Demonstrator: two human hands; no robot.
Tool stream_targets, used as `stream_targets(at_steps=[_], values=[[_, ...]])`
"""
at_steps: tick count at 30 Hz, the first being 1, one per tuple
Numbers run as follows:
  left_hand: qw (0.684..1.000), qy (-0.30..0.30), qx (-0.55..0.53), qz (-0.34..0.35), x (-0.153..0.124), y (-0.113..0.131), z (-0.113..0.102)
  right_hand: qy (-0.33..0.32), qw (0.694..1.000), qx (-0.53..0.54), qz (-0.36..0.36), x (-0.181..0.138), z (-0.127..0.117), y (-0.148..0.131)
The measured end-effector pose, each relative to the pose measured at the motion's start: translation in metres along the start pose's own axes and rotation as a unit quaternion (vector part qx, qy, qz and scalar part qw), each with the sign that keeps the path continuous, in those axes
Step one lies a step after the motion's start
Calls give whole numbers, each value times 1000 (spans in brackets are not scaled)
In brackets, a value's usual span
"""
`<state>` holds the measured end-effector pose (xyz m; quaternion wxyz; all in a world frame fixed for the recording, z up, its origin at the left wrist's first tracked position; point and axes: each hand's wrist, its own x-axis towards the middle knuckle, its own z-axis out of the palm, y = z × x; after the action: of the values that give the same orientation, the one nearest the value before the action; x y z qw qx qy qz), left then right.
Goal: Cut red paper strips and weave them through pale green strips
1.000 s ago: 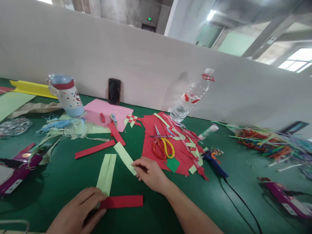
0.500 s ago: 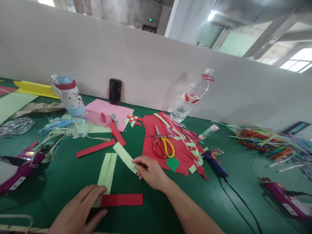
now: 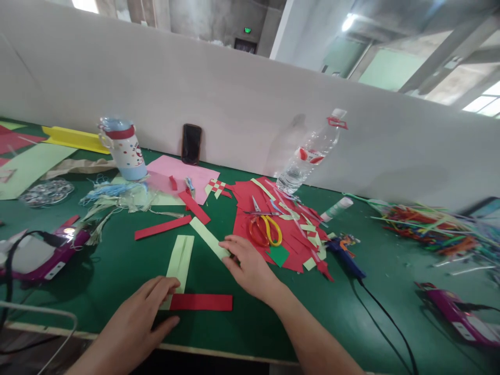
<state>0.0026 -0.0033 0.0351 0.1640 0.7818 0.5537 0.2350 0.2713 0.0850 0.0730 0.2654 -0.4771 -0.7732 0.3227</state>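
Note:
My right hand (image 3: 252, 268) pinches the lower end of a light green paper strip (image 3: 207, 236), which slants up and left over the table. My left hand (image 3: 150, 310) rests its fingers on the lower part of another light green strip (image 3: 180, 260), creased lengthwise. Its thumb is spread apart, below a red paper strip (image 3: 207, 302) that lies across that strip's lower end. Where the two strips meet is partly hidden by my left fingers. Beyond my hands lie two more red strips, one flat (image 3: 163, 227) and one slanted (image 3: 195, 207).
Scissors (image 3: 266, 229) lie on red paper (image 3: 242, 213) with scraps, right of centre. A tilted water bottle (image 3: 308, 153), a phone (image 3: 191, 144) and a patterned cup (image 3: 127, 151) stand at the back. A corded blue glue gun (image 3: 347, 260) and coloured stems (image 3: 425, 226) are rightward.
My view has shifted slightly, so the table appears a little higher and its front edge shows. My right hand keeps its pinch on the green strip; my left hand stays on the crossed strips.

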Motion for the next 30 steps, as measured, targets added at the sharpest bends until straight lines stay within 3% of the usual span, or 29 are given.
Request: stream_targets(at_steps=[3, 7, 11, 23, 26, 30], values=[[1000, 8, -1, 10, -1, -1, 2, 4, 982, -172, -72, -19, -3, -19], [1000, 6, -21, 15, -2, -1, 3, -34, 983, -172, -53, -49, 15, -34], [1000, -4, -24, 12, 0, 3, 1, -24, 985, -171, -8, -63, 33, -36], [998, -57, -25, -18, 7, 11, -1, 33, 995, -94, -8, -57, 37, -35], [995, -87, -20, -35, 8, 13, -1, 33, 997, -61, 34, -57, 37, -38], [993, -113, -4, -44, 10, 18, 0, 31, 988, 94, 118, -53, 35, -48]])
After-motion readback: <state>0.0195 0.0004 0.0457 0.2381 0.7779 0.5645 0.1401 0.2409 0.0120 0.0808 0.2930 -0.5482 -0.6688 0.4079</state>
